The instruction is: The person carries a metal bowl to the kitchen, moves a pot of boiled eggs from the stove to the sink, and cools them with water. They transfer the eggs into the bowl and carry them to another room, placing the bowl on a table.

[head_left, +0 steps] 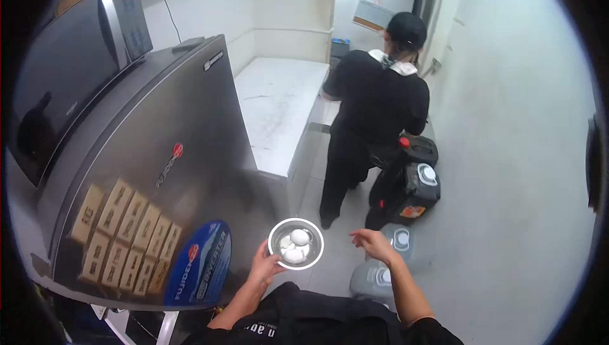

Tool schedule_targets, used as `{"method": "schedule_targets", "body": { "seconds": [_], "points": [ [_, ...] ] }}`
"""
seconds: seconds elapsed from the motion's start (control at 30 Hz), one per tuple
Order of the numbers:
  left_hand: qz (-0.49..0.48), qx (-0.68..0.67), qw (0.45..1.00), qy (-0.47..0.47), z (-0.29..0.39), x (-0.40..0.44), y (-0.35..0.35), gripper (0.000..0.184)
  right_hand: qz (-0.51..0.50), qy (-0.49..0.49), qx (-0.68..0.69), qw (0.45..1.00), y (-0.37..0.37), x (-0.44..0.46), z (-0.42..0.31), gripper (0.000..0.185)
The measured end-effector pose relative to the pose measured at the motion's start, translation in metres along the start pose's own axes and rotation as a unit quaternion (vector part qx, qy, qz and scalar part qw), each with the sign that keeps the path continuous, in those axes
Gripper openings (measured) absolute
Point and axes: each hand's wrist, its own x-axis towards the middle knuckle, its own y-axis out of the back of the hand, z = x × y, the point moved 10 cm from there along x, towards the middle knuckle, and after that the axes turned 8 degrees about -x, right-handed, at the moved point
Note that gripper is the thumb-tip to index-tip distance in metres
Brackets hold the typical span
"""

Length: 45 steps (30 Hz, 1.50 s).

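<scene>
My left hand (264,265) grips the left side of a round metal bowl (320,243), its thumb near the rim. Several white, rounded, egg-like pieces (295,255) lie inside the bowl, which I hold level in front of my body. To the right, apart from the bowl, my right hand (374,245) hangs in the air with its fingers loosely bent and somewhat apart, and nothing shows in it. Beneath my right forearm are clear plastic jugs (365,279) on the floor.
A steel fridge (209,117) with a microwave (70,85) on top stands close on the left. Beyond it is a white counter (279,110). A person in black (380,101) faces away ahead, beside dark jerrycans (415,196). A pale wall (507,155) runs along the right.
</scene>
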Motion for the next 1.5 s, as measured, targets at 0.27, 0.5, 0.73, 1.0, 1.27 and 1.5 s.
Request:
{"method": "schedule_targets", "body": {
  "seconds": [0.27,0.5,0.73,1.0,1.27,1.5],
  "points": [
    [0.016,0.008,1.000,0.003,0.013,0.131,-0.056,0.069,-0.005,0.154,-0.094,0.984,0.022,0.156,0.004,0.023],
    [-0.023,0.035,0.997,0.057,0.053,0.295,-0.159,0.065,0.030,-0.040,-0.100,0.994,0.135,0.233,0.123,0.024],
    [-0.057,0.092,0.994,0.021,0.089,0.483,-0.288,0.070,0.152,-0.151,-0.067,0.974,0.257,0.309,0.242,0.021],
    [-0.035,0.060,0.998,-0.004,0.133,0.659,-0.455,0.073,0.224,-0.106,-0.045,0.968,0.409,0.518,0.319,0.018],
    [-0.037,0.033,0.999,0.007,0.162,0.802,-0.577,0.074,0.133,-0.041,0.008,0.990,0.506,0.749,0.318,0.027],
    [-0.072,0.010,0.997,0.033,0.159,0.940,-0.639,0.070,-0.031,-0.074,0.252,0.965,0.483,0.895,0.367,0.040]
  ]
}}
